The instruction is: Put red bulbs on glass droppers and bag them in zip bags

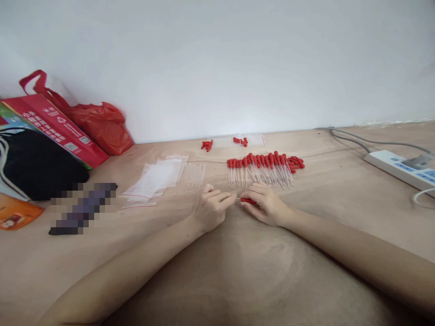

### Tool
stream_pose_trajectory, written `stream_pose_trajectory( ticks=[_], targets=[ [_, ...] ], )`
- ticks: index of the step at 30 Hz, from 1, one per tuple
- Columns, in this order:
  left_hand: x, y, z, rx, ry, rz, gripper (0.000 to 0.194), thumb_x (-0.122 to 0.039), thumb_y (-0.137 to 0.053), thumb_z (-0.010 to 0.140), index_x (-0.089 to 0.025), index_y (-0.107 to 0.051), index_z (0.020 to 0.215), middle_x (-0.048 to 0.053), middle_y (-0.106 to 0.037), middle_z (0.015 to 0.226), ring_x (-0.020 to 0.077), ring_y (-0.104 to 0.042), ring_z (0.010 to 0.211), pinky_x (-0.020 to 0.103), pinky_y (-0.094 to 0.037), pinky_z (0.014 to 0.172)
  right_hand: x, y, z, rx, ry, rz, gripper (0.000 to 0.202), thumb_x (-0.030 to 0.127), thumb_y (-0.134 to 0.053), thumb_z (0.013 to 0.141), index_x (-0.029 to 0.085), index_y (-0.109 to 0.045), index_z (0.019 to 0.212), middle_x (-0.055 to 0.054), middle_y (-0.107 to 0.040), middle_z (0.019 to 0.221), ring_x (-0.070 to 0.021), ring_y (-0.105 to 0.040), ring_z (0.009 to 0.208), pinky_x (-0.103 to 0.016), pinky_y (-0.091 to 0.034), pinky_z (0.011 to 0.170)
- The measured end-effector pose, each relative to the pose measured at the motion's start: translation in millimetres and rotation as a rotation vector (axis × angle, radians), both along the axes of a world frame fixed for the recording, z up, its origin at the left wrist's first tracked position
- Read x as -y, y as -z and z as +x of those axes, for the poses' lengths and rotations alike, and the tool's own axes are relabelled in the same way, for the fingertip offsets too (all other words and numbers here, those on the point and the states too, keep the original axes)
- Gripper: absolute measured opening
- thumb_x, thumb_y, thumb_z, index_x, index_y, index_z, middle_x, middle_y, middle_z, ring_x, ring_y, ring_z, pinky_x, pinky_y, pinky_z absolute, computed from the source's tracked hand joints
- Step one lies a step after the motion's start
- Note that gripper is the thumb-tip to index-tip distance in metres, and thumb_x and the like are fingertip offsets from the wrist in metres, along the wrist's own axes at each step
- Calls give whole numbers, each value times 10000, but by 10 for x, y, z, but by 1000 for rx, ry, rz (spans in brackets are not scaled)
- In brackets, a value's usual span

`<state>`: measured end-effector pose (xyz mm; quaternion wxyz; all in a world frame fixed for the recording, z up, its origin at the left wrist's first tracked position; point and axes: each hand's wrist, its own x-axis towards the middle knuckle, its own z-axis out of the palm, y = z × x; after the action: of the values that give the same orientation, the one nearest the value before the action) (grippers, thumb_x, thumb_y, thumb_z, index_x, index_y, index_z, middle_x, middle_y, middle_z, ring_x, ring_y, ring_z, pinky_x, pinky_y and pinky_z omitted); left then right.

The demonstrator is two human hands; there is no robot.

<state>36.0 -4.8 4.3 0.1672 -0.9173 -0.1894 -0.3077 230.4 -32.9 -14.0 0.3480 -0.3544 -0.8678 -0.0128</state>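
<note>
My left hand [211, 208] is closed in a pinch on a thin clear glass dropper tube [238, 199], mostly hidden by the fingers. My right hand [263, 203] is closed around a red rubber bulb [248, 200], its open end facing the tube. The tube's tip meets the bulb; how deep it sits I cannot tell. Just beyond my right hand lies a row of red-topped droppers [261, 161], with loose red bulbs [297, 163] at its right end. Several bare glass tubes [195, 175] lie beyond my left hand, beside a spread of clear zip bags [158, 175].
More red bulbs [207, 145] and a clear bag [255, 139] lie by the wall. At left stand a red carton [57, 122], a red plastic bag [102, 124] and a black pouch [41, 163], near a pixelated object [84, 206]. A power strip [401, 170] is at right.
</note>
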Motion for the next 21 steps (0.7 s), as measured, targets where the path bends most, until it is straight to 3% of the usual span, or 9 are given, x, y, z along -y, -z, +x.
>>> stream_pose_trajectory(
  ticks=[9,13,16,19,21],
  targets=[
    [-20,-8,17,-42,-31,-88,284,-35,-367,772,-166,-594,882,-3,-677,756,123,-550,602,306,-288,619,-41,7,7,-5,8,-35,150,236,-442,834,156,-565,868,-52,-586,746,-159,-487,701,-294,-381,651],
    [-54,-154,22,-149,-92,-213,223,-79,-389,810,-146,-595,863,35,-653,774,168,-556,744,300,-356,684,-57,-101,31,-7,22,-101,178,290,-475,826,164,-584,890,-51,-603,758,-163,-504,706,-301,-398,658],
    [-108,-299,11,-123,-179,-346,185,-132,-410,833,-132,-594,820,66,-621,821,182,-539,786,296,-405,713,-117,-214,142,-76,25,-127,235,360,-519,799,168,-595,912,-63,-620,819,-169,-534,759,-302,-422,690],
    [-223,-421,39,-16,-329,-455,175,-133,-423,822,-133,-598,828,72,-601,854,179,-550,762,296,-427,686,-276,-274,423,-204,212,-112,223,363,-506,797,176,-611,855,-66,-630,848,-176,-557,790,-307,-438,713],
    [-331,-468,111,25,-402,-530,161,-146,-439,810,-141,-600,814,56,-611,801,178,-562,733,295,-432,673,-410,-262,696,-272,519,-93,217,350,-492,789,177,-621,812,-66,-630,792,-181,-559,703,-320,-444,663]
  ],
)
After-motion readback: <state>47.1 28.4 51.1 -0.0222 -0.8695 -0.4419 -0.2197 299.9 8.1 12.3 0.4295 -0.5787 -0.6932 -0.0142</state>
